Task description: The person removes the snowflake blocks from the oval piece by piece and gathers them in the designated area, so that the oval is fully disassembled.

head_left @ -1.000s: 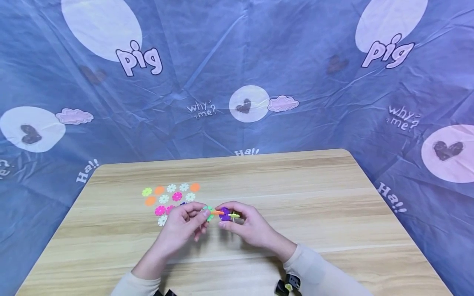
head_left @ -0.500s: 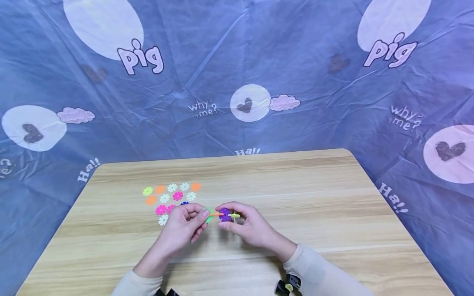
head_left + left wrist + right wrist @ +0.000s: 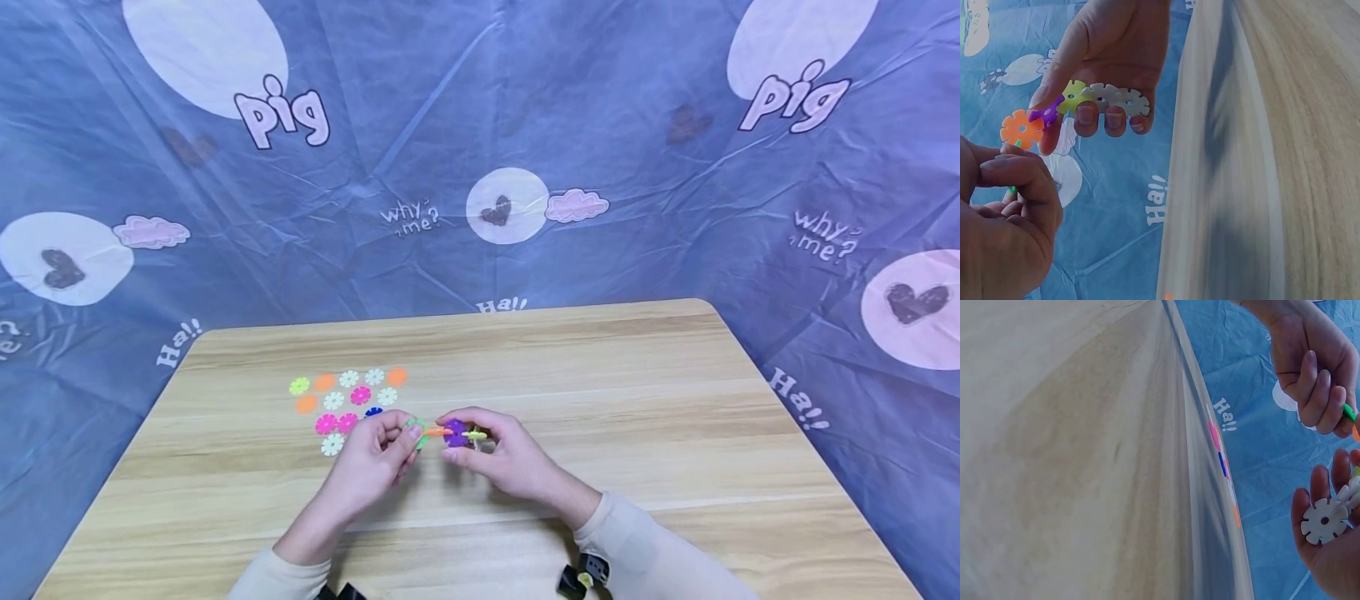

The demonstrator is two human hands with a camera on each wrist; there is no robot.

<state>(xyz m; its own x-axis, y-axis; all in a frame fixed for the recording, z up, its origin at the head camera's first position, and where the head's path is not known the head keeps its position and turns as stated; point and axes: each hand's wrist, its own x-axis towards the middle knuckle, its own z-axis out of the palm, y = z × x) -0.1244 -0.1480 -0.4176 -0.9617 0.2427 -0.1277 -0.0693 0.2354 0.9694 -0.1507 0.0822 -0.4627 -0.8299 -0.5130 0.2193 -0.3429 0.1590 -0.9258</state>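
Note:
In the head view, both hands meet above the table around a chain of slotted plastic snowflake discs. My left hand (image 3: 371, 458) pinches a green disc (image 3: 417, 433) between thumb and fingers, and it meets the edge of the orange disc (image 3: 1017, 130). My right hand (image 3: 506, 454) holds the chain, its thumb and index finger at the purple disc (image 3: 454, 433). Beyond purple come a yellow disc (image 3: 1072, 100) and two white discs, the end one (image 3: 1315, 529) lying against the curled fingers. How deep green sits in orange's slot is hidden.
Loose discs lie flat at the left of the wooden table (image 3: 600, 367): a yellow disc (image 3: 299, 386), several orange, white and pink ones, and a dark blue disc (image 3: 373, 412) partly behind my left hand. A printed blue cloth (image 3: 420, 267) hangs behind.
The green disc has shifted slightly left with my left hand, whose lower fingers have drawn in beneath it. My right hand keeps its hold on the chain almost unmoved.

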